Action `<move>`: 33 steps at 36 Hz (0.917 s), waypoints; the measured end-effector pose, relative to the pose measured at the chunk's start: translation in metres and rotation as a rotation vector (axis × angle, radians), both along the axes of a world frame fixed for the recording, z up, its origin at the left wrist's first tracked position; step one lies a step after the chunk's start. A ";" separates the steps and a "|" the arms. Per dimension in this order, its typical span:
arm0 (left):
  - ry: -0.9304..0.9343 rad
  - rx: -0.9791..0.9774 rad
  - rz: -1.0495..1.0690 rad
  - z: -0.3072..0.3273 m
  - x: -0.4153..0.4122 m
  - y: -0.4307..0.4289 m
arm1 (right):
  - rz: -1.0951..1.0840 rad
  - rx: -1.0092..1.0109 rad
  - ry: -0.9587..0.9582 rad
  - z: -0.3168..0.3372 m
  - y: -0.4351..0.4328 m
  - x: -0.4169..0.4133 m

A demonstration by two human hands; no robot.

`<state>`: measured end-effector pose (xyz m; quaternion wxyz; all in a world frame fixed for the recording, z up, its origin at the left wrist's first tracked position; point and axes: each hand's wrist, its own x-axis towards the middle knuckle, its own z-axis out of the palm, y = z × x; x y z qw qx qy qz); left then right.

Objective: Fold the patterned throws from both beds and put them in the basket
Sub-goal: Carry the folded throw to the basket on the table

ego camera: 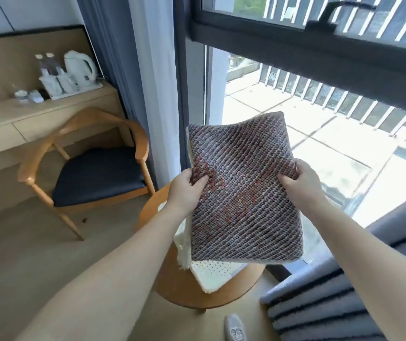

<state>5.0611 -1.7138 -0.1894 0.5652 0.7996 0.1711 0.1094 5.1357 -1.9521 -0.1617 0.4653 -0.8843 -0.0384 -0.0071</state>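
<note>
A folded patterned throw (242, 193), woven in grey, brown and red diagonal stripes, is held up in the air in front of the window. My left hand (186, 190) grips its left edge and my right hand (300, 183) grips its right edge. Directly below it sits a white perforated basket (214, 273) on a round wooden table (182, 289). The throw hides most of the basket, so I cannot tell what lies inside. No bed is in view.
A wooden armchair (93, 168) with a dark seat stands left of the table. Behind it, a desk (39, 116) carries a kettle (80, 67), cups and bottles. A large window (295, 119) and curtains (133, 70) are ahead; grey striped upholstery (339, 303) lies at right.
</note>
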 end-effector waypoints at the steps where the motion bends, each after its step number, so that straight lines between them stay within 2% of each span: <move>1: 0.011 -0.011 0.006 -0.001 0.016 -0.003 | 0.001 -0.002 0.003 0.000 -0.001 0.020; 6: 0.069 -0.072 0.095 -0.023 0.079 -0.010 | 0.055 0.008 0.060 -0.016 0.004 0.099; 10: 0.184 -0.068 0.184 -0.068 0.091 -0.002 | 0.146 -0.057 0.132 -0.059 0.023 0.131; 18: 0.528 -0.119 0.423 -0.172 0.044 0.011 | 0.364 -0.191 0.353 -0.177 0.070 0.119; 23: 0.707 -0.083 0.466 -0.217 0.029 0.011 | 0.442 -0.233 0.435 -0.225 0.088 0.109; 30: 0.856 -0.008 0.511 -0.243 0.038 0.006 | 0.503 -0.380 0.483 -0.258 0.107 0.112; 33: 0.843 0.036 0.534 -0.254 0.041 0.000 | 0.562 -0.505 0.459 -0.272 0.115 0.106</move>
